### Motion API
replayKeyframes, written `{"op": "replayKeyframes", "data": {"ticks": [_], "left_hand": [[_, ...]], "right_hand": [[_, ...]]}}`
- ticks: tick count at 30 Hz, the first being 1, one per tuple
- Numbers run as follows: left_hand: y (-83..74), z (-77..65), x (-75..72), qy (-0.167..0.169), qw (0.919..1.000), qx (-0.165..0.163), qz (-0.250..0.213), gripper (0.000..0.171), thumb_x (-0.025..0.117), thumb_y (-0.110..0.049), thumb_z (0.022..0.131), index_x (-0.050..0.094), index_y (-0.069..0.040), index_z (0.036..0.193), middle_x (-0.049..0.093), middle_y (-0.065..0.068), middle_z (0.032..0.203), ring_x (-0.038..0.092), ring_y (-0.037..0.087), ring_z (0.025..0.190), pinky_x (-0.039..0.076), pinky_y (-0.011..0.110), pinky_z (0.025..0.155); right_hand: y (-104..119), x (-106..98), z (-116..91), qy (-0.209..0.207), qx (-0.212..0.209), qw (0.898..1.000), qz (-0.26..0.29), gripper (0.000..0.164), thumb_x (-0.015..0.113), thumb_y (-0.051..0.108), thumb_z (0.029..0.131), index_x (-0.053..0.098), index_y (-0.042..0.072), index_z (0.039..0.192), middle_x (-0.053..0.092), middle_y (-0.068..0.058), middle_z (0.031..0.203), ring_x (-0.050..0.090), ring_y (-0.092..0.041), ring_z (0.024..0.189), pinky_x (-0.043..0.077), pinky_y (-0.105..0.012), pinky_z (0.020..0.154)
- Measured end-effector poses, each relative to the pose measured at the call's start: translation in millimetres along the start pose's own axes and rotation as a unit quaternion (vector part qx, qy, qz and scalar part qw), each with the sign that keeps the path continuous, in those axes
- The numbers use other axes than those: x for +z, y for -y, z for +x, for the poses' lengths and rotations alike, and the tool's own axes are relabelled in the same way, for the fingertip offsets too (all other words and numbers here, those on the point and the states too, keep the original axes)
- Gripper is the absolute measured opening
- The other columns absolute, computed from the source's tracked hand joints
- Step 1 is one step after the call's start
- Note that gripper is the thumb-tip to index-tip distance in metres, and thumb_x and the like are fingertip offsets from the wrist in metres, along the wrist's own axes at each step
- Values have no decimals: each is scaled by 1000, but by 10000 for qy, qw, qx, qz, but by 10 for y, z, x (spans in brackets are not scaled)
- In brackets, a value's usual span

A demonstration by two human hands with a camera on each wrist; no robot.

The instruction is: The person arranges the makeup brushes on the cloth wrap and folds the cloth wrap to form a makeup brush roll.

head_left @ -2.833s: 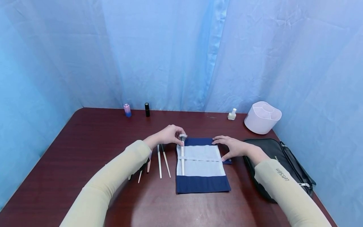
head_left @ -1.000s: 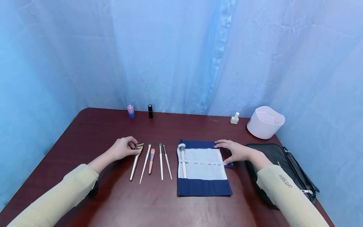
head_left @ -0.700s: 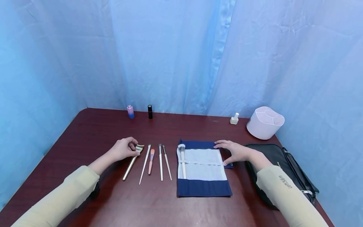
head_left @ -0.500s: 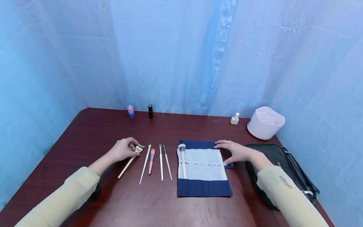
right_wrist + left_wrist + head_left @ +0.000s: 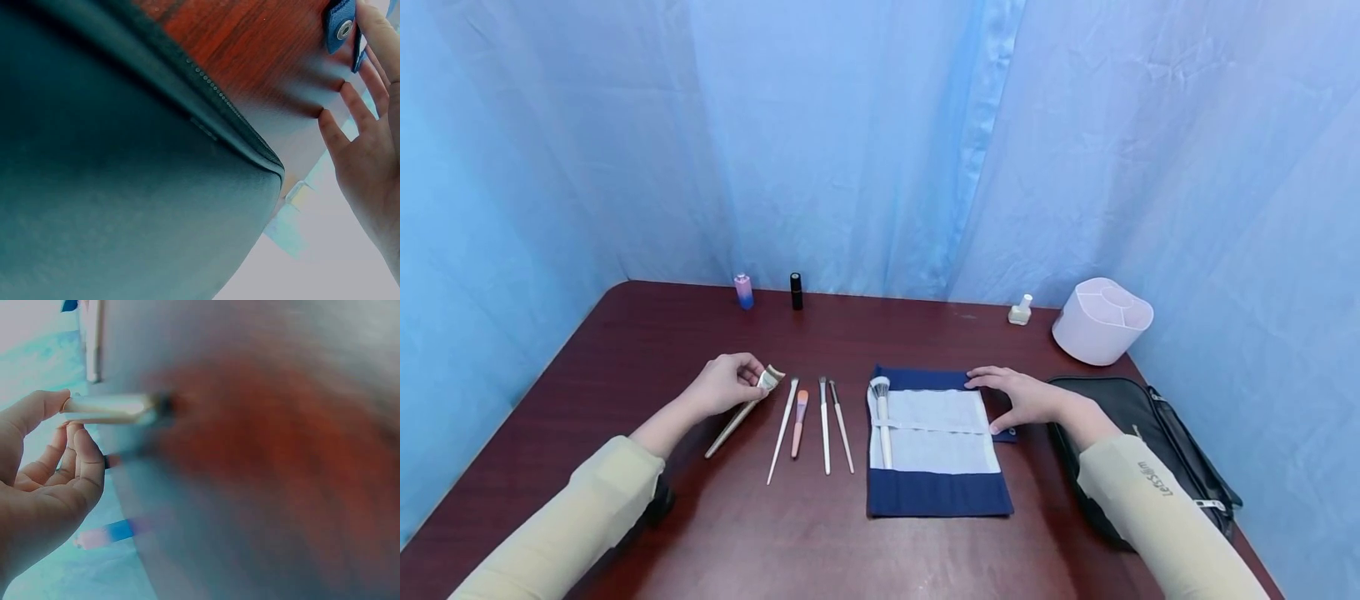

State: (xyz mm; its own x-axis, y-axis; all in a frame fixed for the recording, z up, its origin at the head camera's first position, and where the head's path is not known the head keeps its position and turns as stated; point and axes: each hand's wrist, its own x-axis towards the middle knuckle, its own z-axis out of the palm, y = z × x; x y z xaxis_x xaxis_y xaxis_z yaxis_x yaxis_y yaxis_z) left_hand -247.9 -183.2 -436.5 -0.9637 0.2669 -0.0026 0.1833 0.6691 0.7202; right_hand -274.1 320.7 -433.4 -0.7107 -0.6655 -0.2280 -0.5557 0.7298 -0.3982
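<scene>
My left hand (image 5: 722, 385) pinches a gold-handled makeup brush (image 5: 728, 432) just below its head, between thumb and fingers. In the left wrist view the brush's pale shaft (image 5: 112, 409) points away from the fingertips. The navy brush roll (image 5: 940, 496) lies unfolded with its pale lining up. A white fluffy brush (image 5: 883, 421) is tucked under the band at its left side. My right hand (image 5: 1022, 396) rests at the roll's right edge with fingers spread. In the right wrist view the thumb lies by a snap tab (image 5: 340, 26).
Between hand and roll lie a pink brush (image 5: 799, 425) and several thin white-handled brushes (image 5: 825, 433). A black zip case (image 5: 1101, 400) sits right, partly under the right forearm. Behind stand a white organizer (image 5: 1097, 325), nail polish (image 5: 1019, 312), a black tube (image 5: 796, 292) and a pink-blue bottle (image 5: 743, 292).
The left hand has released the fluffy brush in the roll, moved left and taken the gold-handled brush. That brush's handle end has swung left and away from me. The right hand has stayed put.
</scene>
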Motion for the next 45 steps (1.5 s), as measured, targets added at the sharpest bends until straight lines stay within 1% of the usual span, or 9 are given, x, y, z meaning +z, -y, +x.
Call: {"op": "replayKeyframes", "data": {"ticks": [6, 12, 18, 23, 28, 33, 37, 41, 45], "left_hand": [[-174, 39, -89, -183, 9994, 223, -185, 21, 72, -15, 81, 60, -2, 94, 61, 8, 86, 56, 17, 77, 47, 27, 63], [-413, 75, -230, -407, 9976, 353, -424, 21, 71, -15, 83, 61, -2, 97, 62, 10, 86, 55, 17, 72, 47, 26, 59], [-672, 138, -331, -408, 9957, 386, -741, 20, 70, -18, 85, 61, -4, 96, 62, 9, 85, 55, 15, 67, 45, 26, 57], [-918, 239, -326, -418, 9940, 522, -870, 21, 68, -23, 87, 62, -6, 98, 63, 7, 89, 54, 16, 72, 45, 28, 60], [-1151, 388, -221, -356, 9905, 669, -1143, 22, 67, -26, 88, 61, -7, 97, 64, 7, 89, 57, 20, 73, 48, 30, 62], [-1318, 556, -6, -288, 9841, 767, -1577, 17, 67, -22, 89, 62, -7, 95, 66, 8, 89, 62, 28, 79, 52, 31, 65], [-1387, 674, 202, -187, 9774, 710, -1980, 15, 66, -20, 89, 61, -7, 96, 65, 9, 89, 63, 33, 84, 53, 32, 65], [-1453, 786, 383, -167, 9709, 627, -2306, 13, 65, -17, 90, 61, -7, 96, 65, 8, 88, 64, 34, 85, 53, 31, 63], [-1476, 886, 543, -119, 9658, 477, -2545, 10, 62, -16, 91, 61, -7, 94, 65, 8, 86, 65, 30, 83, 54, 31, 63]], "right_hand": [[18, -18, -13, 62, 2, 10000, 11, 79, 74, 48, 76, 44, 13, 140, 31, -12, 150, 29, -34, 134, 32, -59, 103], [45, -59, 12, 94, -28, 9999, -74, 79, 74, 47, 76, 43, 14, 141, 31, -11, 151, 27, -34, 135, 30, -59, 104], [83, -91, 23, 179, -42, 9998, -99, 78, 75, 44, 77, 43, 13, 141, 30, -11, 151, 26, -35, 137, 27, -60, 105], [87, -95, 29, 214, -75, 9995, -208, 78, 75, 44, 77, 43, 13, 142, 30, -11, 152, 26, -34, 137, 26, -59, 106], [67, -88, 48, 242, -45, 9994, -246, 79, 74, 46, 77, 43, 15, 142, 30, -10, 152, 26, -34, 137, 25, -60, 106], [67, -74, 52, 261, 6, 9994, -214, 79, 75, 46, 76, 43, 15, 142, 30, -10, 152, 26, -34, 137, 26, -60, 106], [96, -71, 48, 267, 20, 9995, -172, 78, 76, 42, 76, 43, 14, 141, 30, -11, 152, 26, -34, 137, 27, -60, 106], [110, -77, 36, 270, 37, 9995, -153, 78, 76, 41, 77, 43, 13, 141, 30, -11, 152, 26, -35, 136, 27, -60, 106], [94, -70, 35, 255, 35, 9996, -138, 78, 76, 43, 76, 43, 14, 141, 30, -11, 151, 26, -34, 136, 27, -59, 106]]}}
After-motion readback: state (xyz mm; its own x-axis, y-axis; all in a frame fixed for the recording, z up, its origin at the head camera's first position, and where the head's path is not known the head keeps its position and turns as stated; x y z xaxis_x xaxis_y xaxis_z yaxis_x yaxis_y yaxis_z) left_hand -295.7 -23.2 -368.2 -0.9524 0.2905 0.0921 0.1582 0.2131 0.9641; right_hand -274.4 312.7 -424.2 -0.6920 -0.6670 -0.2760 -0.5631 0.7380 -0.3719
